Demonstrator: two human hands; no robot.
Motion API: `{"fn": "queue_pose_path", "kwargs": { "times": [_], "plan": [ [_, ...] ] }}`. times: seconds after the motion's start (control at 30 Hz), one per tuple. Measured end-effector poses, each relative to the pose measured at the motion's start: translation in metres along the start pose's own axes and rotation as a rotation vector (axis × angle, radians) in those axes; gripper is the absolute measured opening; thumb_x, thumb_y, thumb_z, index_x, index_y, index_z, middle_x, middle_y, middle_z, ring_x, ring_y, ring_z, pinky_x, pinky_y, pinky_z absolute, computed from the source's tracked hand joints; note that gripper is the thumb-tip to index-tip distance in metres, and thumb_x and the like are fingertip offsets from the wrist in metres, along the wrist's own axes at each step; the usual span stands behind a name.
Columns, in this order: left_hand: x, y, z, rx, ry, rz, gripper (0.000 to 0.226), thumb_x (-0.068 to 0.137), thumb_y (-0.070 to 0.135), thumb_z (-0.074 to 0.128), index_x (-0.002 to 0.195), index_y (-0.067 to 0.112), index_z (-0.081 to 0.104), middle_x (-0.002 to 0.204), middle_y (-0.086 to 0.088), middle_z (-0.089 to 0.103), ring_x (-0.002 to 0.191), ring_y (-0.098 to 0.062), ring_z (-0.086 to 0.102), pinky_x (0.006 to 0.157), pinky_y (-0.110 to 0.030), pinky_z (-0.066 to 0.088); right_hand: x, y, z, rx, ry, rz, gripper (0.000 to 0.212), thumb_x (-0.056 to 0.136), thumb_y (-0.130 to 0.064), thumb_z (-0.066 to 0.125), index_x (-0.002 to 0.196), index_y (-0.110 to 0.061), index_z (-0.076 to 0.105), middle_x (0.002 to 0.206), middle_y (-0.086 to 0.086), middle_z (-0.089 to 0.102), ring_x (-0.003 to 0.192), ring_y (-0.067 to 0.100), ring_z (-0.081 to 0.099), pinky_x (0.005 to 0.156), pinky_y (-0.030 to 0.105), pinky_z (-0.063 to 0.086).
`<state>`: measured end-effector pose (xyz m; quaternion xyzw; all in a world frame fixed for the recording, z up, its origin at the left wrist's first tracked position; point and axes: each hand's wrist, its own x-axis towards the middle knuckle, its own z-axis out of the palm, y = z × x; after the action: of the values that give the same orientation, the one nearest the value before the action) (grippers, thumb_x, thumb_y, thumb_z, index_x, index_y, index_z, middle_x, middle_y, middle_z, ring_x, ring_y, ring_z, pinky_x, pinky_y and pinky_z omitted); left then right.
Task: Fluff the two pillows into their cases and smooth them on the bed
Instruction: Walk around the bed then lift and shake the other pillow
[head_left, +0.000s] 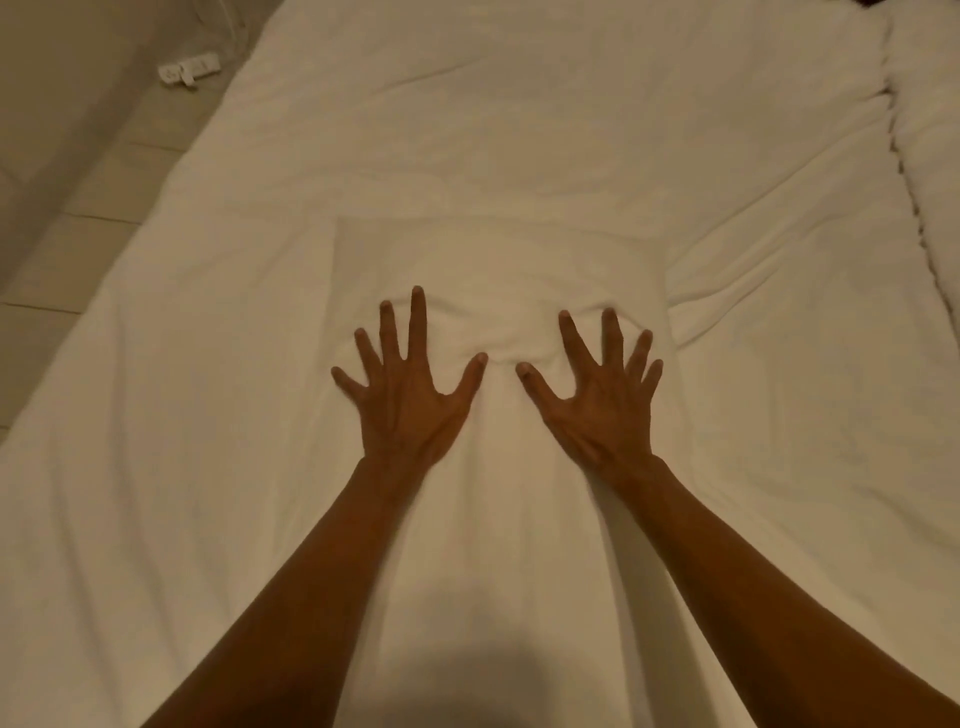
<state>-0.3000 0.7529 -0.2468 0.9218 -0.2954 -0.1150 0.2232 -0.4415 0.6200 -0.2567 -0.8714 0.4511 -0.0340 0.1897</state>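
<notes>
A white pillow in its case (493, 260) lies lengthwise on the white bed (182, 415), running from my body toward the middle of the mattress. My left hand (408, 387) presses flat on it, palm down, fingers spread wide. My right hand (597, 395) lies the same way just to the right, a small gap between the thumbs. The fabric bunches into a small fold ahead of my fingertips. Neither hand grips anything. A second white pillow (930, 156) shows partly at the right edge.
The bed's white cover (545, 104) is lightly wrinkled, with creases to the right of the pillow. At the left runs a pale floor (67, 156), and a small white power strip (188, 70) lies on it near the bed's far corner.
</notes>
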Motion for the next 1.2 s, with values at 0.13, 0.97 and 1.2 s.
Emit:
{"fn": "queue_pose_path", "kwargs": {
  "times": [0.13,0.97,1.2],
  "plan": [
    [-0.019,-0.009,0.008,0.013,0.021,0.001,0.082,0.086,0.080,0.026,0.155,0.043,0.002,0.167,0.002,0.004,0.153,-0.028,-0.002,0.112,-0.072,0.006,-0.009,-0.003,-0.001,0.030,-0.007,0.015,0.085,0.081,-0.091,0.020,0.155,-0.051,0.005,0.168,-0.001,-0.005,0.150,0.044,-0.015,0.119,0.065,-0.002],
    [-0.019,0.000,0.033,0.029,0.065,-0.356,0.105,0.061,0.102,0.022,0.149,0.045,0.017,0.159,-0.002,0.023,0.137,-0.047,0.029,0.104,-0.068,0.025,-0.022,-0.010,0.029,0.153,0.092,0.279,0.095,0.066,-0.101,0.014,0.150,-0.058,0.016,0.165,0.003,0.008,0.147,0.040,0.017,0.115,0.061,0.024],
    [-0.002,-0.004,0.063,0.181,0.177,-0.359,0.075,0.082,0.086,0.031,0.128,0.030,0.049,0.134,-0.010,0.047,0.118,-0.039,0.045,0.090,-0.056,0.038,-0.003,-0.017,0.053,0.013,0.157,0.306,0.083,0.076,-0.094,0.026,0.139,-0.041,0.041,0.142,0.007,0.039,0.135,0.038,0.033,0.108,0.058,0.028]
  ]
}}
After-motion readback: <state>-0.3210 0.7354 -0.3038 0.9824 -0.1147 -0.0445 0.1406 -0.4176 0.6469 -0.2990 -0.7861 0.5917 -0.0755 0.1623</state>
